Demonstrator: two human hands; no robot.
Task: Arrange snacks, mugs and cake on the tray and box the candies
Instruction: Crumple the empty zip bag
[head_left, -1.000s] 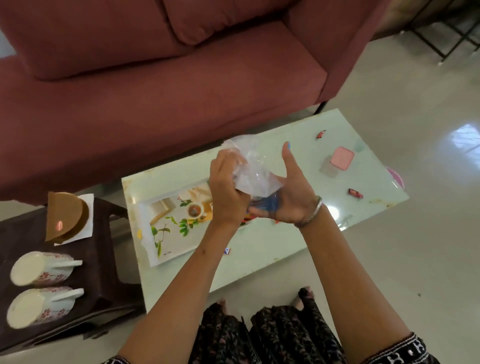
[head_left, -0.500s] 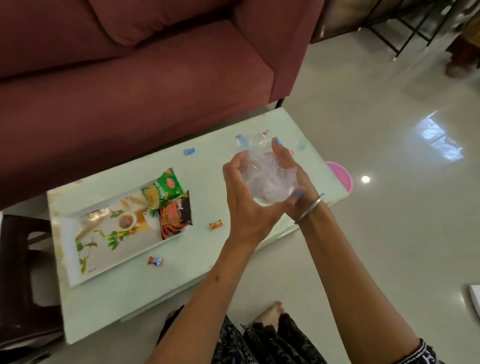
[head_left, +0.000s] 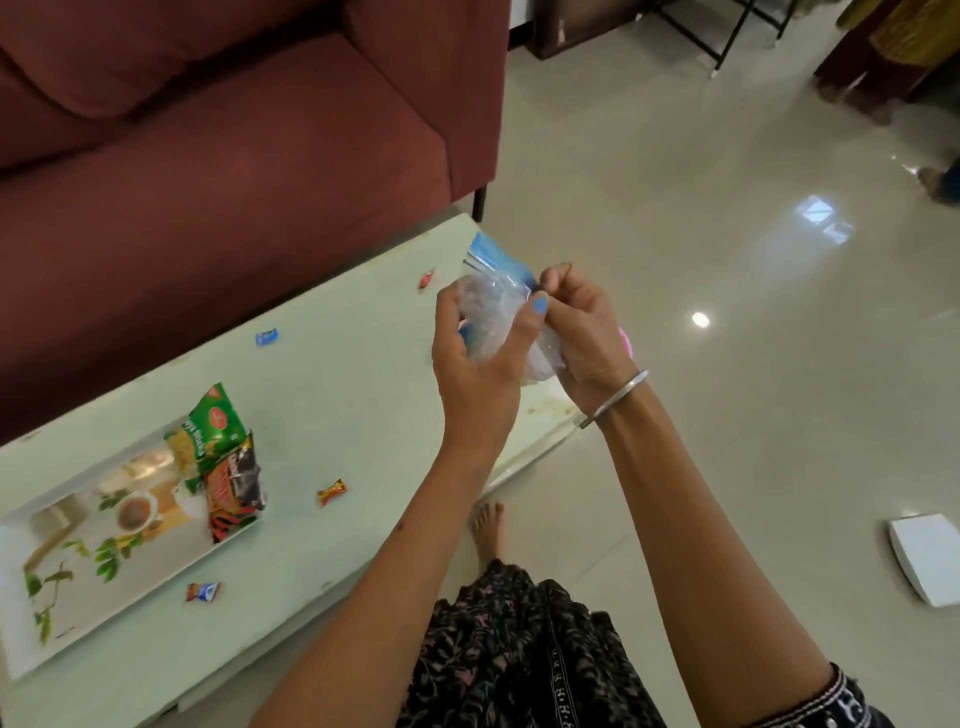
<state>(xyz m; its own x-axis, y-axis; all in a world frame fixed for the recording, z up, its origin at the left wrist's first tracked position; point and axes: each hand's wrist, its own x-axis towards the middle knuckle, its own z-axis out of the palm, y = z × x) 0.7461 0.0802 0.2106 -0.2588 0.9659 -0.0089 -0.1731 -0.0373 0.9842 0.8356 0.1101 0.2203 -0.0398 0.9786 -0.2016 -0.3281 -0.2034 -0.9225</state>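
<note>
Both hands hold a crumpled clear plastic bag (head_left: 491, 312) with a blue strip above the table's right end. My left hand (head_left: 478, 358) grips its body; my right hand (head_left: 576, 322) pinches its edge. A white tray (head_left: 62, 597) printed with leaves and a cup lies at the table's left. A green snack packet (head_left: 210, 431) and a black-and-red snack packet (head_left: 236, 488) rest on the tray's right end. Wrapped candies lie loose on the table: a red candy (head_left: 427, 279), a blue candy (head_left: 266, 338), an orange candy (head_left: 332, 491) and a brown-blue candy (head_left: 203, 592).
The pale green table (head_left: 332, 395) stands in front of a maroon sofa (head_left: 223, 156). A pink round thing (head_left: 626, 340) shows behind my right hand at the table's right edge. A white flat object (head_left: 927, 564) lies on the glossy floor at right. My bare foot (head_left: 488, 530) is beside the table.
The view has swung right, so the stool with mugs and cake is out of frame. The bag has been crumpled smaller between my hands, and my right hand now pinches its edge.
</note>
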